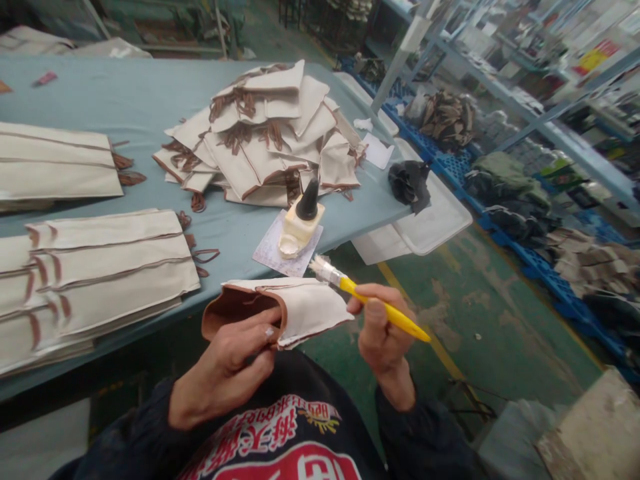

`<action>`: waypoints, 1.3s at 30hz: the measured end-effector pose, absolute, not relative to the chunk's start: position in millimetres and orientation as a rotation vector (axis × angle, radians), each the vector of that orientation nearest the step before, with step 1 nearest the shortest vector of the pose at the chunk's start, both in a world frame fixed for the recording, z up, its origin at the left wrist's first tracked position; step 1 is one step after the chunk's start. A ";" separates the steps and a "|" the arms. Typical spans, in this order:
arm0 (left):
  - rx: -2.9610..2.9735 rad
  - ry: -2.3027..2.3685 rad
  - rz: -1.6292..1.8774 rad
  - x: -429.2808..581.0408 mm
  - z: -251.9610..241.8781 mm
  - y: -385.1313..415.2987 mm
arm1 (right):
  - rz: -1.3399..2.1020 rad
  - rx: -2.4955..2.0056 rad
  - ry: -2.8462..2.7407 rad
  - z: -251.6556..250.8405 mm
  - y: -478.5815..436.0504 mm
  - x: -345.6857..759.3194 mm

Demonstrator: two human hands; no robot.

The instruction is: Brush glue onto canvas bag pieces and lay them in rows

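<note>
My left hand (235, 367) grips a cream fabric pouch (315, 307) at its brown-lined mouth, with some fingers hidden inside the opening. The pouch lies on its side in front of my body, near the table edge. Pinched in my right hand (385, 327) is a paintbrush (350, 287) with a yellow handle. Its pale, coated-looking bristles point up and left, just beyond the pouch. Close to the bristle tip stands a yellowish plastic container (295, 230) with a black cone-shaped top (308, 200), resting on a speckled square sheet (265, 248).
A heap of cream pouches (270, 133) with brown ties covers the middle of the blue-green table (150, 93). Flat stacks of pouches (115, 267) lie at the left. Black crumpled material (410, 183) sits at the right corner, above a white plastic tray (440, 217). Blue pallets (540, 273) hold bundles of cloth.
</note>
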State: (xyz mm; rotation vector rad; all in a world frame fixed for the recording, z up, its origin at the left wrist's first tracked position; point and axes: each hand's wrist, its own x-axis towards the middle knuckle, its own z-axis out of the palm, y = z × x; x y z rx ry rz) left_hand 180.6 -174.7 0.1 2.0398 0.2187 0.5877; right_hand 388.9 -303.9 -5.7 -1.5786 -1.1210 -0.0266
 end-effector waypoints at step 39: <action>1.564 0.448 -0.044 227.1 40.1 -158.5 | 0.209 -1.326 -1.028 35.7 -319.2 404.7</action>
